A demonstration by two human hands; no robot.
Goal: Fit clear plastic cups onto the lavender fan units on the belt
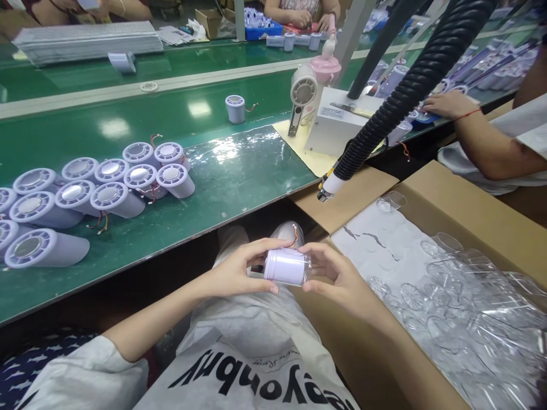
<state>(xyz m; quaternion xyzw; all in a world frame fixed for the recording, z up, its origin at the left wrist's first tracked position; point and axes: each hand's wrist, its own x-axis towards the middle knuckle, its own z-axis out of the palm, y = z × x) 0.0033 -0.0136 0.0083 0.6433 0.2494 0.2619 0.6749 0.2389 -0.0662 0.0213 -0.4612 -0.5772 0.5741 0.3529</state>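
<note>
- The cardboard box [478, 213] at near right is packed with clear plastic covers [453, 307], loosely piled over a white sheet, with one or two lying off by themselves at the far edge.
- Way at the far side there's a blue bin [261, 29] with small white parts in it, right by another person's hands.
- The white cylinder [285, 266] sits over the lap, just off the near edge of the green table [239, 176], lying on its side with the long axis running left-right. One end faces left, and the red and orange wires come out at the top right.
- Left hand [239, 272] is wrapped around its left end, thumb underneath and fingers over the top.
- Right hand [337, 272] pinches the right end, where a clear piece seems to sit against it.
- A bunch of matching cylinders [106, 191] lie on the table at left, faces pointing up toward the camera.
</note>
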